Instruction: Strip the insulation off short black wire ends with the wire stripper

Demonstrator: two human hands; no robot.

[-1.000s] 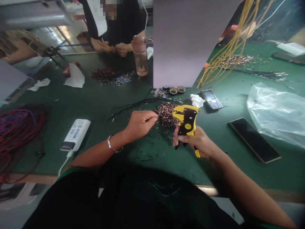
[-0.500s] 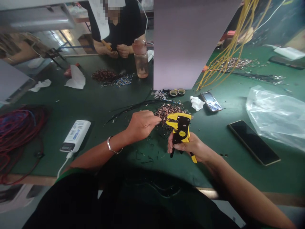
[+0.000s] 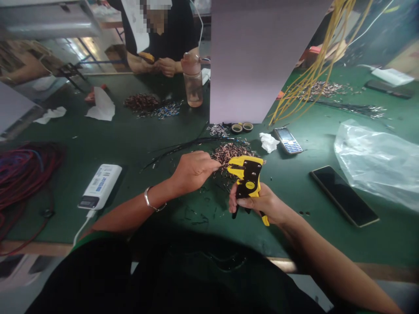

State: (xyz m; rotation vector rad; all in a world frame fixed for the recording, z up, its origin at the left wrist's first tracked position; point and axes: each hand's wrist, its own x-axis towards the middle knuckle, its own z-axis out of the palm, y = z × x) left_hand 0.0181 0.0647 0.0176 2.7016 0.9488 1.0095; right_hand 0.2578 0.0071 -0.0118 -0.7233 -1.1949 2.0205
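A yellow and black wire stripper (image 3: 250, 185) is gripped in my right hand (image 3: 258, 200), its jaws pointing left. My left hand (image 3: 196, 170), with a silver bangle at the wrist, is closed in a pinch just left of those jaws. Whatever sits between its fingertips is too small to make out. Behind both hands lies a heap of short copper-coloured pieces (image 3: 231, 151), partly covered by the tool. Long thin black wires (image 3: 183, 145) stretch leftward from near the heap. Dark scraps (image 3: 198, 216) are scattered on the green table (image 3: 144, 237) in front.
To the left are a white power bank (image 3: 101, 185) with a cable and coiled red wire (image 3: 26, 179). On the right lie a keypad phone (image 3: 288, 140), a smartphone (image 3: 343, 195) and a plastic bag (image 3: 379, 161). A pale panel (image 3: 248, 61) stands ahead; a co-worker's hands (image 3: 165, 66) are beyond.
Both my hands and the wire stripper keep nearly the same position. The view has shifted slightly. Across the table, the co-worker's hands have come closer together.
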